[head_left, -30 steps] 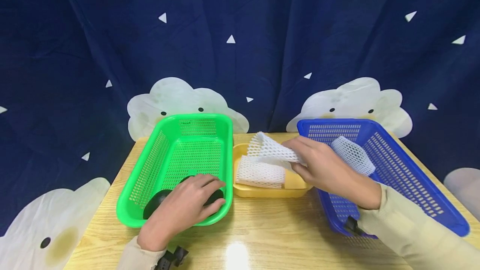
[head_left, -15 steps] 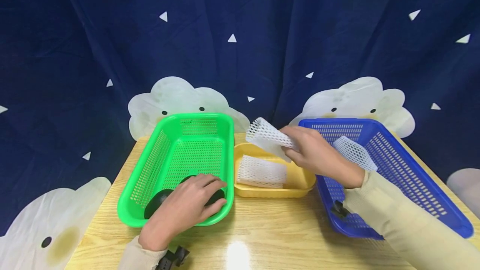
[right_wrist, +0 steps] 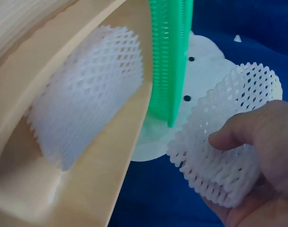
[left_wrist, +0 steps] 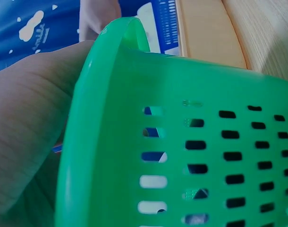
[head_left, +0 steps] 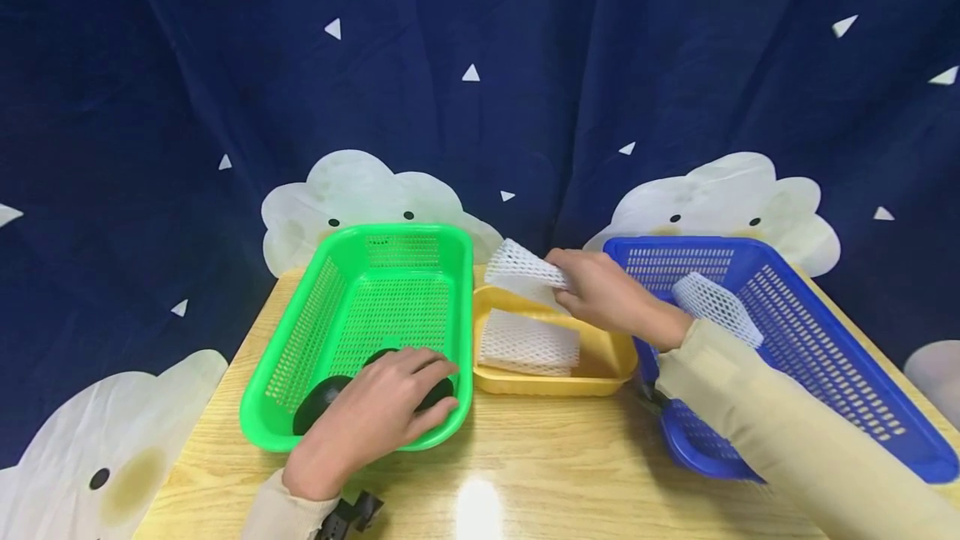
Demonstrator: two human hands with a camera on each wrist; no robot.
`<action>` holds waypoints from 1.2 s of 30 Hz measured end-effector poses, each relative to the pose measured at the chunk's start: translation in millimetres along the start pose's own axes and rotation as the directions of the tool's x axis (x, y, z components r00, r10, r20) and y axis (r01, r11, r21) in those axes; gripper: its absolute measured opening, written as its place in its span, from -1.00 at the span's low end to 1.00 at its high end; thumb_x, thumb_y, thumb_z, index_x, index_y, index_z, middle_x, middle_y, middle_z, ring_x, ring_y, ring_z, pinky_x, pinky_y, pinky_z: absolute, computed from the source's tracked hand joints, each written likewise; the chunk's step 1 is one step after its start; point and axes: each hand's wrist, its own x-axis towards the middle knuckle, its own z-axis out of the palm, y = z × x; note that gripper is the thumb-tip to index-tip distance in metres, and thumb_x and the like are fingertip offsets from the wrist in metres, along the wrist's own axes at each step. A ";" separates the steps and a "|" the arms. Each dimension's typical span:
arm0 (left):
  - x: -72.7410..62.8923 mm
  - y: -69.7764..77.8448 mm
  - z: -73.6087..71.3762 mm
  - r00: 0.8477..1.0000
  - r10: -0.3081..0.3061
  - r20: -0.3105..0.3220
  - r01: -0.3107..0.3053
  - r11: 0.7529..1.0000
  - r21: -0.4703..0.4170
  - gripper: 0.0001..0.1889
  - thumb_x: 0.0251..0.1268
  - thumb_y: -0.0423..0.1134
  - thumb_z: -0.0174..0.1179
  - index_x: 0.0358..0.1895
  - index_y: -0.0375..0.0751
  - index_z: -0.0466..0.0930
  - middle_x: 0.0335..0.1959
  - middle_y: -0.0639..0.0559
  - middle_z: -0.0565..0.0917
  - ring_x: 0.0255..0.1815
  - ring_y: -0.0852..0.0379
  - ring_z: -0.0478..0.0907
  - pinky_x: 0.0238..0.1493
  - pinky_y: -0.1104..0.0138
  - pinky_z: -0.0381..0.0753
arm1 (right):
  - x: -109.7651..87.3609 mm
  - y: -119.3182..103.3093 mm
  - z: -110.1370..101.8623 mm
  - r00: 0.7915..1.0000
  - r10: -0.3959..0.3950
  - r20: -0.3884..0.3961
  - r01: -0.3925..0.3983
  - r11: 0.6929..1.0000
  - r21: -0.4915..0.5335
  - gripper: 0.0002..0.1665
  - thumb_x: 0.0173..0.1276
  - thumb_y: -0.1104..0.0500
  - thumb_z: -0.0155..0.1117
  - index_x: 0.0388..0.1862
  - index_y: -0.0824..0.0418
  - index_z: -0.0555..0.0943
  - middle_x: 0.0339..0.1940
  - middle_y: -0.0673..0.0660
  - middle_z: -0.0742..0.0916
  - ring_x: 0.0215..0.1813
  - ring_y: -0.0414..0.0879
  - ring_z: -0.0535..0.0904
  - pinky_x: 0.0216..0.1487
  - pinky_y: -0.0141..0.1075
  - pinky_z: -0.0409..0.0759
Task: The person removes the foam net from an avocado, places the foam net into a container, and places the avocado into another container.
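Observation:
My right hand (head_left: 607, 294) pinches a white foam fruit net (head_left: 522, 271) between thumb and fingers, raised over the yellow basket (head_left: 555, 388). In the right wrist view the thumb presses flat on this foam fruit net (right_wrist: 224, 161). A second foam net (head_left: 528, 342) lies inside the yellow basket. Down in the front of the green basket (head_left: 258, 407), my left hand (head_left: 382, 407) grips a smooth black rounded object (head_left: 437, 394), largely hidden under the palm. Beside it lies another black rounded object (head_left: 322, 402).
The blue basket (head_left: 810, 357) stands on the right, with a white foam-netted thing (head_left: 716, 307) inside, partly behind my right arm. All three baskets stand side by side on a wooden table (head_left: 555, 457). Behind hangs a dark blue curtain (head_left: 450, 123) with clouds and triangles.
My right hand has lifted the foam fruit net up and slightly left, away from the net in the yellow basket. The left hand keeps its place on the black object.

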 end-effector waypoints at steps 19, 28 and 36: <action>-0.3 -1.9 -0.8 1.000 0.006 -0.001 -0.006 1.000 0.025 -0.72 0.33 -0.02 0.39 -0.01 -0.04 0.75 -0.08 0.10 0.77 -0.06 0.15 0.74 -0.04 0.22 0.74 | 26.9 11.1 33.6 0.971 0.070 0.227 -0.040 0.991 -0.130 -0.68 0.27 0.44 0.25 -0.01 0.24 0.61 -0.26 0.20 0.79 -0.31 0.02 0.71 -0.23 -0.04 0.74; 0.3 -1.7 -1.1 1.000 0.008 0.012 -0.008 1.000 0.016 -0.71 0.34 -0.02 0.38 0.00 -0.07 0.75 -0.09 0.09 0.77 -0.05 0.16 0.74 -0.02 0.21 0.73 | 30.0 14.5 48.6 0.967 0.069 0.245 -0.005 0.968 -0.252 -0.81 0.25 0.42 0.26 -0.18 0.23 0.56 -0.44 0.13 0.71 -0.46 -0.04 0.59 -0.40 -0.09 0.61; 0.3 -1.4 -1.3 1.000 0.012 0.003 -0.012 1.000 0.029 -0.72 0.32 -0.03 0.39 -0.03 -0.08 0.75 -0.10 0.09 0.77 -0.06 0.15 0.74 -0.01 0.21 0.74 | 30.2 13.6 61.0 0.943 0.111 0.313 -0.014 0.955 -0.297 -0.71 0.36 0.44 0.16 0.02 0.24 0.58 -0.22 0.23 0.79 -0.27 0.10 0.74 -0.25 0.00 0.73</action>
